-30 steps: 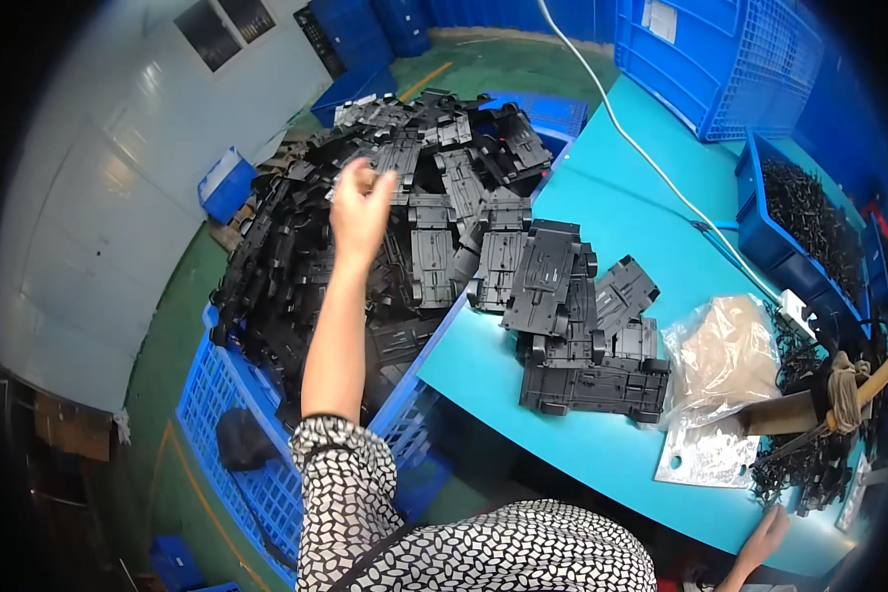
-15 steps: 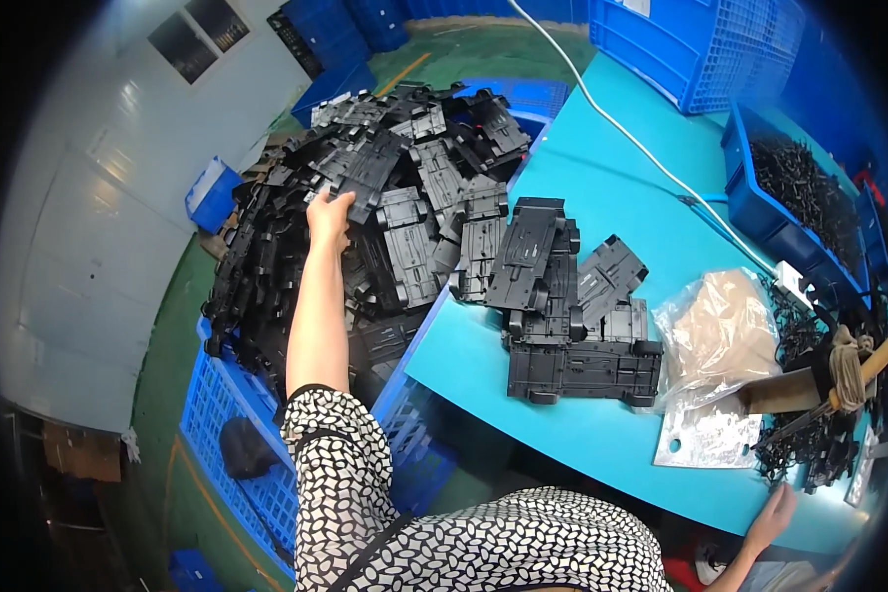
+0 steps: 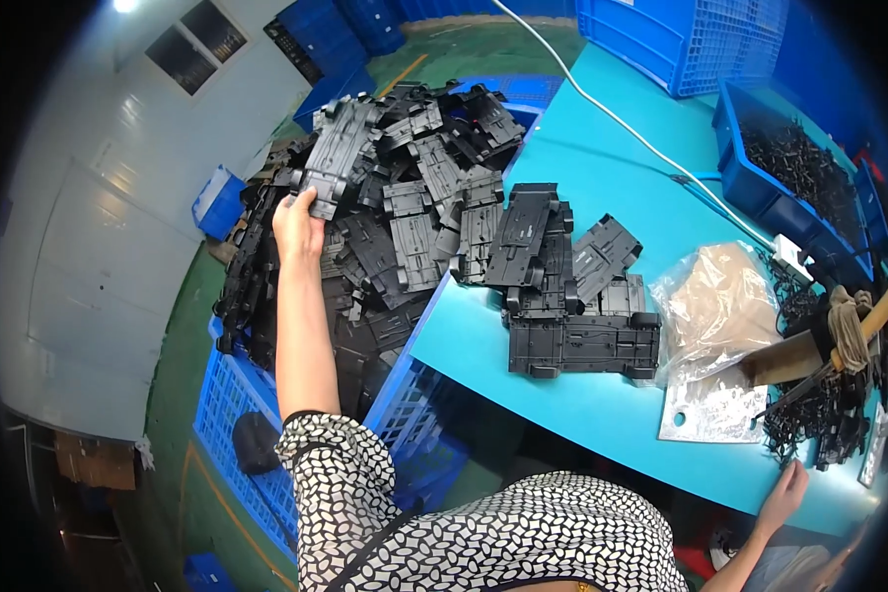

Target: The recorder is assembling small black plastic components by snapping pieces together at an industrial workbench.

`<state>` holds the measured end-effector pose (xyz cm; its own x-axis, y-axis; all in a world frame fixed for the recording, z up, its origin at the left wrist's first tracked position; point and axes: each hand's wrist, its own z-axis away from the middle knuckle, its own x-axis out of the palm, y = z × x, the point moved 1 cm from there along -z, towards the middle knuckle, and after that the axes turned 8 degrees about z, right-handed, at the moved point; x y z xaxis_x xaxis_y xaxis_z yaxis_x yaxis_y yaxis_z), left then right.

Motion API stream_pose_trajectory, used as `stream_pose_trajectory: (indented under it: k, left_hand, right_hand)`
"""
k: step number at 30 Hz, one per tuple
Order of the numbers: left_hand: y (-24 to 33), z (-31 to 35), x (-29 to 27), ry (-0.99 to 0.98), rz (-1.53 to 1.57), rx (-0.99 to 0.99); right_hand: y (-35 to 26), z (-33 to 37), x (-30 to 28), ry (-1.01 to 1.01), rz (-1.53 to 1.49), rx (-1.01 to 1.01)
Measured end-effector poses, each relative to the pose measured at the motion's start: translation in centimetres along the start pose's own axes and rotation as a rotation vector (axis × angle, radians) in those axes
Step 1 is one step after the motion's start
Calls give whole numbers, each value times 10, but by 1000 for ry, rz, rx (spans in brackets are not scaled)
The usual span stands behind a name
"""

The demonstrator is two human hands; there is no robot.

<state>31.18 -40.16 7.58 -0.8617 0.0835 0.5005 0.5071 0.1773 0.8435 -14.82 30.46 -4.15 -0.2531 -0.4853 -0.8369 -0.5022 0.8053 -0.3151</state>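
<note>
My left hand (image 3: 301,222) is closed on the near end of a black plastic toy car chassis (image 3: 340,143) with wheels. It holds this chassis, long side pointing away, over a large heap of similar chassis (image 3: 414,247) in a blue crate (image 3: 242,405). To the right on the turquoise table (image 3: 483,360), several more chassis (image 3: 584,345) lie stacked and crosswise. Low at the right, by the table edge, my right hand (image 3: 781,498) has its fingers drawn together beside a tangle of small black parts (image 3: 824,429). Whatever is between those fingers is too small to make out.
A clear plastic bag with brown contents (image 3: 720,306) lies on a metal plate (image 3: 710,419). Behind it stands a blue bin (image 3: 799,222) of small black parts. A white cable (image 3: 631,138) crosses the table to a power strip (image 3: 791,259). A blue crate (image 3: 641,39) stands farther back.
My left hand has moved left and slightly nearer, lifting the chassis off the heap and turning it. My right hand stays near the small black parts. The view has shifted slightly.
</note>
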Motion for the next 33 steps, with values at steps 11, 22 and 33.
stream_pose_trajectory:
  k: [11, 22, 33]
  left_hand:
    - [-58, 155, 123, -771, -605, -310]
    - [-129, 31, -22, 155, -358, -432]
    - [-116, 7, 30, -126, -714, -499]
  right_hand:
    - [-1, 2, -2, 2, -11, -4]
    - [1, -1, -1, 29, 27, -52]
    - [-3, 1, -2, 66, 67, -70]
